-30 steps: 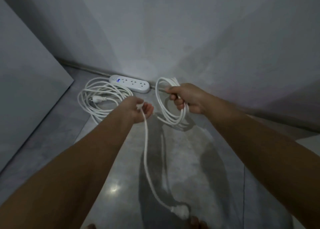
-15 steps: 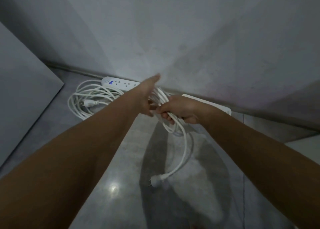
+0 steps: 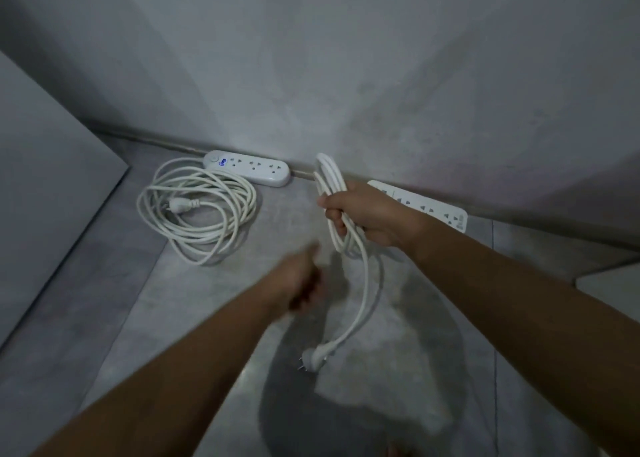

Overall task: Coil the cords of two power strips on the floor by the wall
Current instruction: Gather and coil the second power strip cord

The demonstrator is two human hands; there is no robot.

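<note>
A matt grey plaster wall fills the upper half of the frame. A dark skirting strip runs along its foot from centre left to right. A smooth grey tiled floor occupies the lower half, with a thin joint line at right. A flat grey panel covers the left edge. Lighting is dim; a dark shadow lies at lower centre.

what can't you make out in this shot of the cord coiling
Head view only:
- left hand: motion blur; its grip, and whether it holds anything, unreadable.
- right power strip: one end hidden behind the right hand, so where the held cord joins it is unseen.
- left power strip: blue marking too small to read.
</note>
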